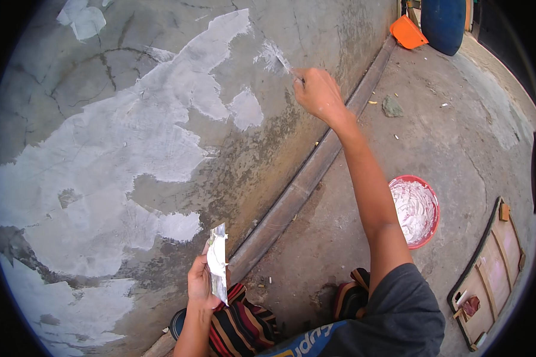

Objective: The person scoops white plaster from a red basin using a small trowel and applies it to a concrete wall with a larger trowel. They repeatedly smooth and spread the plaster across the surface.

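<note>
My right hand (pixel 321 96) is stretched out to the upper middle, its fingers closed round the handle of a putty knife (pixel 284 63). The knife's blade lies against the cracked grey wall (pixel 315 35), at a small fresh smear of white putty (pixel 269 55). Low in the view, my left hand (pixel 199 282) grips a wide flat metal scraper (pixel 220 290) held upright. A thick lump of white putty (pixel 216 256) sits on the scraper's face. Large irregular pale patches (pixel 119 149) cover much of the wall to the left.
A red-rimmed bucket (pixel 438 220) of white putty stands on the concrete floor right of my right forearm. A framed wooden panel (pixel 493 268) lies at the far right. An orange scoop-like container (pixel 407 32) and blue barrel (pixel 443 24) stand at the back. A raised ledge (pixel 298 190) follows the wall's foot.
</note>
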A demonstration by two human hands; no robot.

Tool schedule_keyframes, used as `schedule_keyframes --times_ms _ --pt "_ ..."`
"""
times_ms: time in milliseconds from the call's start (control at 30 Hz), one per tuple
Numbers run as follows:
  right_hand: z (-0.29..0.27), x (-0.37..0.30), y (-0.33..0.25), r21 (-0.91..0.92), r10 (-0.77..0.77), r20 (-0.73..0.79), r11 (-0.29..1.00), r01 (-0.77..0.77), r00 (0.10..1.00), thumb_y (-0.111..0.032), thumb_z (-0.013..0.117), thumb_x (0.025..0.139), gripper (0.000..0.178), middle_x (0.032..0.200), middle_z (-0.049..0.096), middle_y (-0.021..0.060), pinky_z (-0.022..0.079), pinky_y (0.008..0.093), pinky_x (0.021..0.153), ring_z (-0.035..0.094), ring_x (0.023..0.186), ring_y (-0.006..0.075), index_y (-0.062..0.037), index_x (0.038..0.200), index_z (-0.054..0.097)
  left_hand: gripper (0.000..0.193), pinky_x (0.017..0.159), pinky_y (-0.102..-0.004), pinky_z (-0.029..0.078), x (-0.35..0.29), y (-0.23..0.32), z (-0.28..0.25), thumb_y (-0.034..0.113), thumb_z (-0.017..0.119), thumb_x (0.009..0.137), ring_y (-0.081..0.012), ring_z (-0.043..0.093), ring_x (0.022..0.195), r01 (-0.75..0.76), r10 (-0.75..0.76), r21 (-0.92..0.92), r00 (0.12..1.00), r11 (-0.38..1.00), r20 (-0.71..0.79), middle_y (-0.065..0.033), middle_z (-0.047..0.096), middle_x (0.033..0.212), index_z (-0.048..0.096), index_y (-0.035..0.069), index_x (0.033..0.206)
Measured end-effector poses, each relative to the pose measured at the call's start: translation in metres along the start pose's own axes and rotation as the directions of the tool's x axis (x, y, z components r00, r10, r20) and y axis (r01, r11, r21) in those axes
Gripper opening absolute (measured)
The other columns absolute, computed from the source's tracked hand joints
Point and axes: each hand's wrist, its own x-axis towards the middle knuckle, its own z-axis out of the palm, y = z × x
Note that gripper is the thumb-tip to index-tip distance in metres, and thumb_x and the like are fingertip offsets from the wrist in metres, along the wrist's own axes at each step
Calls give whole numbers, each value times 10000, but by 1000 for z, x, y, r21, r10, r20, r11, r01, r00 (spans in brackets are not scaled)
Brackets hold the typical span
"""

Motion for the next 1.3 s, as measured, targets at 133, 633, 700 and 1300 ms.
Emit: schedule_keyframes --times_ms 133,633,700,1300 --pt "1 -18 1 145 -103 -9 984 103 995 -145 550 873 331 698 578 263 472 421 678 587 648 390 -51 1165 676 485 243 -269 332 2 2 -13 471 395 971 -122 406 334 -10 10 73 1000 997 7 -18 442 531 530 83 714" --pt "4 -26 9 195 -30 55 981 19 998 -134 572 878 323 632 528 253 470 391 622 583 572 301 -44 1172 673 445 257 -272 366 8 -7 -12 442 423 945 -141 409 324 -36 32 91 999 995 35 -27 465 526 537 79 714" --pt "-2 -17 19 203 19 -25 979 -13 1000 -136 573 881 326 642 535 257 472 395 626 600 582 295 -48 1179 671 441 259 -270 364 5 -7 -8 439 425 944 -142 408 323 -37 35 71 999 997 24 -27 458 519 536 80 712" --pt "-37 -19 10 756 -125 369 617 -219 921 -187 546 968 381 755 593 84 486 282 534 575 558 96 -22 1309 575 383 296 -262 398 6 -10 4 387 464 924 -143 507 361 -58 53 98 997 994 48 -42 581 585 617 54 810"
